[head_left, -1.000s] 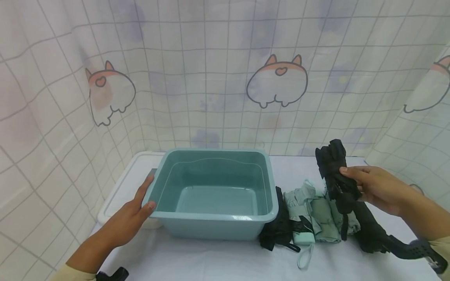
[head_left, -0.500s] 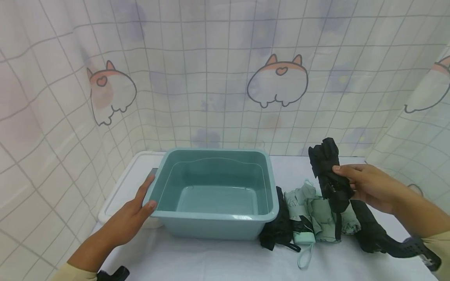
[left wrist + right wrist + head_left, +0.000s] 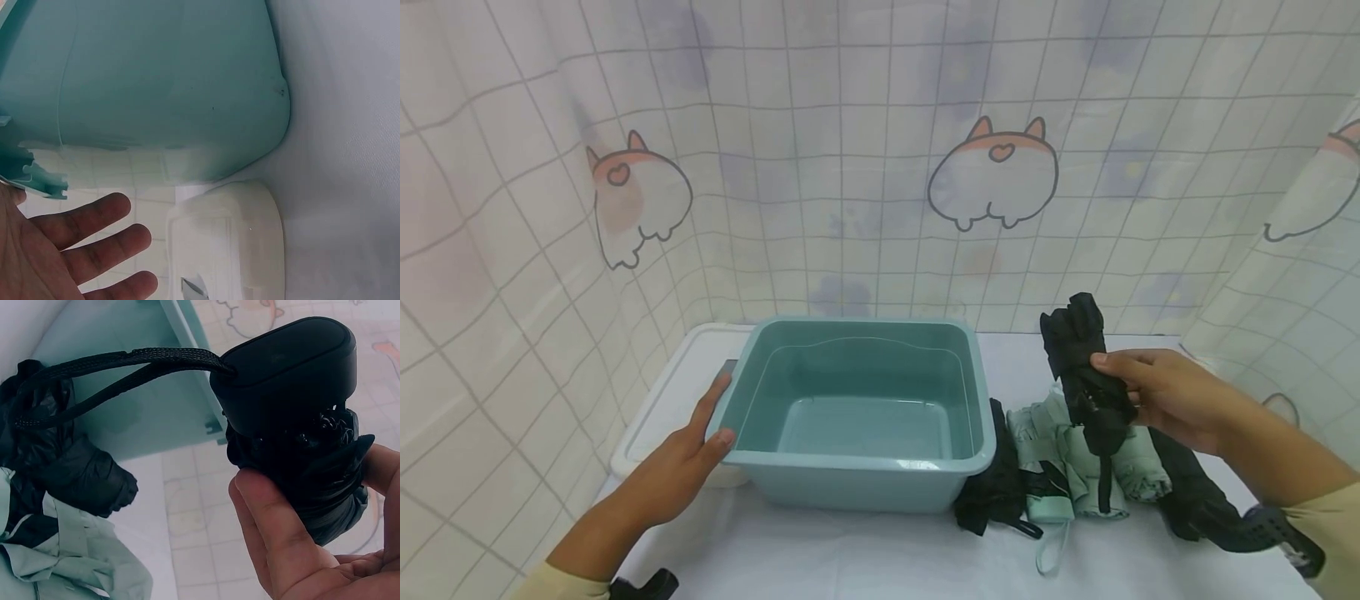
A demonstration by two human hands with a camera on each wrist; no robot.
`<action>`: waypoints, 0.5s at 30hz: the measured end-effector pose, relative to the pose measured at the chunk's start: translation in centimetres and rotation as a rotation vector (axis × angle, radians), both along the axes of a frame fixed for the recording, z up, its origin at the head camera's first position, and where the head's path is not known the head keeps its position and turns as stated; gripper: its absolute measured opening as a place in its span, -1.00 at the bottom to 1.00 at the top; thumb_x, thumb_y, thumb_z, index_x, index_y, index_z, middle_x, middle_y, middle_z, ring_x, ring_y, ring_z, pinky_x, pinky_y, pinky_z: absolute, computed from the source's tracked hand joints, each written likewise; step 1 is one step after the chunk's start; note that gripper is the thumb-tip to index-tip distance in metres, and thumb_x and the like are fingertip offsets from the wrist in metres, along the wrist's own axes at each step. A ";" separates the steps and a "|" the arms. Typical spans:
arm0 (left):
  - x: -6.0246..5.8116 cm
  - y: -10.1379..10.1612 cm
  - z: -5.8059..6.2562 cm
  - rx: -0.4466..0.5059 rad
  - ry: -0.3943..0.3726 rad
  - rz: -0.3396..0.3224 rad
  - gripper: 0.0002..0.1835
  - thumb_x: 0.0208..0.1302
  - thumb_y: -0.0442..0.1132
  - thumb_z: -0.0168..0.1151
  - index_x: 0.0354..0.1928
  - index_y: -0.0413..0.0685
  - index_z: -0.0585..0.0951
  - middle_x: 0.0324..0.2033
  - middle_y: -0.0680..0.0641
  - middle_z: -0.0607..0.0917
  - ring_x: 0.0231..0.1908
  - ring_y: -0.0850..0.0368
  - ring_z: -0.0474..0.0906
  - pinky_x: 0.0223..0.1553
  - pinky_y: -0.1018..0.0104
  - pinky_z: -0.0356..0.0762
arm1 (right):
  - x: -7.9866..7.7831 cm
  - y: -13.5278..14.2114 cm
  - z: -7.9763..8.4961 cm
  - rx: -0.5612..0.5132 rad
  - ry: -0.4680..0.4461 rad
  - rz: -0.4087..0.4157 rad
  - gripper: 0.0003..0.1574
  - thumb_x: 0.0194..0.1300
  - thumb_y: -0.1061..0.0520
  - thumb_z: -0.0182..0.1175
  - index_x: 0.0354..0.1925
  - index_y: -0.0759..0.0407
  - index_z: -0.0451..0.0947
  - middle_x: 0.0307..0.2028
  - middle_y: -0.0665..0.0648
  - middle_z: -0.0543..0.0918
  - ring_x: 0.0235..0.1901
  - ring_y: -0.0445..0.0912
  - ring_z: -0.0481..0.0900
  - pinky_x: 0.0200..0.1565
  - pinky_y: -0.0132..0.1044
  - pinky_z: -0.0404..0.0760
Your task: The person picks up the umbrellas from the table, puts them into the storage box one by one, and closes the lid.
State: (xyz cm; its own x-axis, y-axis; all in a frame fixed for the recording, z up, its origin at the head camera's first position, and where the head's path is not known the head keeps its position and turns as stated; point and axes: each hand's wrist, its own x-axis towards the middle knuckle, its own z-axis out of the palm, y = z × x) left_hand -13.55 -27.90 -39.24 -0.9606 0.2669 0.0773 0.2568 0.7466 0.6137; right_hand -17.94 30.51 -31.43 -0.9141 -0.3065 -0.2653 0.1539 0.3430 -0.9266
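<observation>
My right hand [image 3: 1176,400] grips a folded black compact umbrella [image 3: 1078,358], thumb on the near side, held over a row of folded umbrellas. Its oval handle [image 3: 287,369] and wrist-strap loop fill the top of the right wrist view. The strap hangs down in the head view. At the left, my left hand [image 3: 673,467] rests at the rim of an empty teal basin [image 3: 857,483], its fingers [image 3: 106,253] extended along the outside. Right of the basin lie a black umbrella [image 3: 985,492], several pale green umbrellas [image 3: 1138,467], and another black umbrella [image 3: 1183,479].
A white lidded box [image 3: 658,408] stands behind and left of the basin. A white cloth [image 3: 850,554] covers the table. A curtain [image 3: 880,250] with a grid and corgi pattern closes the back and sides.
My right hand has moved left with the black umbrella, from above the right end of the row toward the basin. The left hand and basin have stayed put.
</observation>
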 end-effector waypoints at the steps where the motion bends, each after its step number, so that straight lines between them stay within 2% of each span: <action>1: 0.0 0.0 0.0 0.000 -0.001 0.000 -0.26 0.66 0.06 -0.22 0.64 0.41 -0.34 0.39 -0.45 0.35 0.26 -0.50 0.41 0.04 -0.54 0.37 | 0.0 -0.1 0.0 0.002 -0.001 0.002 -0.09 0.65 -0.10 -0.03 0.49 0.60 -0.05 0.23 0.36 0.44 0.04 0.03 0.58 0.05 -0.16 0.62; 8: 0.0 -0.1 -0.2 0.001 -0.003 0.003 -0.27 0.66 0.05 -0.22 0.64 0.43 -0.34 0.39 -0.45 0.35 0.25 -0.49 0.42 0.04 -0.54 0.37 | -0.1 -0.8 0.2 0.031 0.006 0.010 -0.06 0.64 -0.14 -0.03 0.50 0.58 -0.05 0.26 0.38 0.44 0.06 0.04 0.59 0.08 -0.13 0.61; 15: 0.0 0.0 0.0 -0.002 0.006 0.006 -0.26 0.66 0.05 -0.21 0.64 0.40 -0.33 0.37 -0.46 0.37 0.24 -0.50 0.43 0.03 -0.54 0.39 | -0.2 -1.8 0.4 0.005 0.006 0.010 -0.06 0.63 -0.14 -0.01 0.51 0.55 -0.04 0.30 0.44 0.39 0.11 0.08 0.57 0.11 -0.07 0.59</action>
